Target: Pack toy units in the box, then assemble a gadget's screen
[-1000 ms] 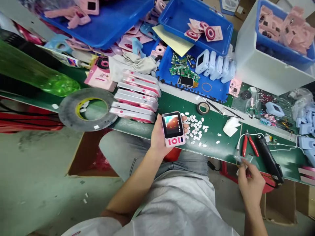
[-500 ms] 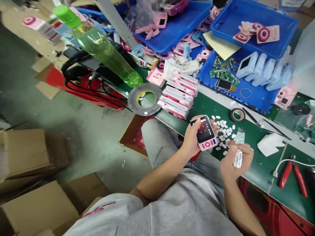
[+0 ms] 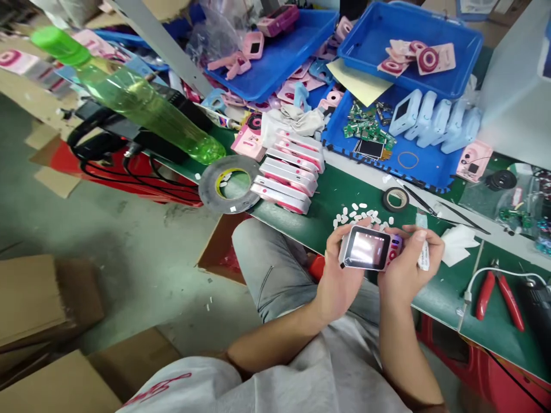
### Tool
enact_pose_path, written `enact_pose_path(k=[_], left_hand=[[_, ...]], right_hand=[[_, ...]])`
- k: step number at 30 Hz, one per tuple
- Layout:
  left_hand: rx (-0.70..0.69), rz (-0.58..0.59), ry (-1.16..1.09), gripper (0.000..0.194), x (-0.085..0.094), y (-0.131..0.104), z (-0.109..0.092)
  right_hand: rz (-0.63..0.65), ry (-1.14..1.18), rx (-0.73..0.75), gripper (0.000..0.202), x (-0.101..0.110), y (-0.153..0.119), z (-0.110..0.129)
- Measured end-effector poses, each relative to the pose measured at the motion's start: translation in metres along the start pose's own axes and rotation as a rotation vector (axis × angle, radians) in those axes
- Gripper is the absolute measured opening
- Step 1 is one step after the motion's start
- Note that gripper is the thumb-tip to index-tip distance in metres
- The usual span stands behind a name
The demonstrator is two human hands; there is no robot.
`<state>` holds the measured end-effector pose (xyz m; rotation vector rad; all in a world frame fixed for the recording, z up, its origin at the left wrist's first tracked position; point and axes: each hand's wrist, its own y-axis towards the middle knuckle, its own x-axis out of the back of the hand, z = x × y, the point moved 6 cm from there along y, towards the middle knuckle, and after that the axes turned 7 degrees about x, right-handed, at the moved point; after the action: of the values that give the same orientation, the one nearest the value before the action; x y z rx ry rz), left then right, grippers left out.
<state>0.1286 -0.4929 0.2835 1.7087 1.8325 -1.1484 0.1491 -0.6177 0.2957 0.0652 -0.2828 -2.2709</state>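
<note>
A small white and pink camera (image 3: 367,248) is held sideways between both hands, its lit screen facing up. My left hand (image 3: 342,281) is closed around the camera's left end. My right hand (image 3: 407,267) grips the button end and also keeps a silvery strip (image 3: 424,255) between its fingers. Small white oval pieces (image 3: 355,214) lie scattered on the green table just beyond the hands. To their left stands a row of white and pink cameras (image 3: 290,172), packed side by side.
A grey tape roll (image 3: 206,189) and a green bottle (image 3: 146,106) lie at the left. Blue trays (image 3: 413,74) hold parts and light-blue cameras (image 3: 437,120). Black tape (image 3: 395,199), tweezers (image 3: 415,196), white tissue (image 3: 458,244) and red pliers (image 3: 486,292) are at the right.
The camera has turned from upright to sideways. My right hand has moved left onto its button end, still with the strip. The view has shifted, so the table's things appear further left.
</note>
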Motion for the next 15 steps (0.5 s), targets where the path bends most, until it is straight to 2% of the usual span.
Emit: enact_pose_path(k=[1, 3, 6, 8, 11, 15], left_hand=[[0.087, 0.041, -0.009, 0.046, 0.001, -0.004, -0.001], [0.281, 0.135, 0.008, 0.053, 0.003, -0.012, 0.0], [0.58, 0.262, 0.054, 0.073, 0.004, -0.027, 0.009], [0.746, 0.329, 0.091, 0.076, 0.0, -0.038, 0.02], [0.832, 0.335, 0.157, 0.075, -0.007, -0.048, 0.035], [0.804, 0.309, 0.145, 0.078, -0.011, -0.047, 0.044]], right_hand=[[0.016, 0.016, 0.037, 0.022, 0.005, 0.008, 0.001], [0.095, 0.076, 0.137, 0.025, 0.012, 0.022, 0.005], [0.292, 0.187, 0.248, 0.023, 0.016, 0.033, 0.013], [0.429, 0.188, 0.3, 0.017, 0.012, 0.03, 0.018], [0.588, 0.074, 0.409, 0.009, 0.001, 0.017, 0.027], [0.671, -0.028, 0.399, 0.006, -0.008, 0.009, 0.025]])
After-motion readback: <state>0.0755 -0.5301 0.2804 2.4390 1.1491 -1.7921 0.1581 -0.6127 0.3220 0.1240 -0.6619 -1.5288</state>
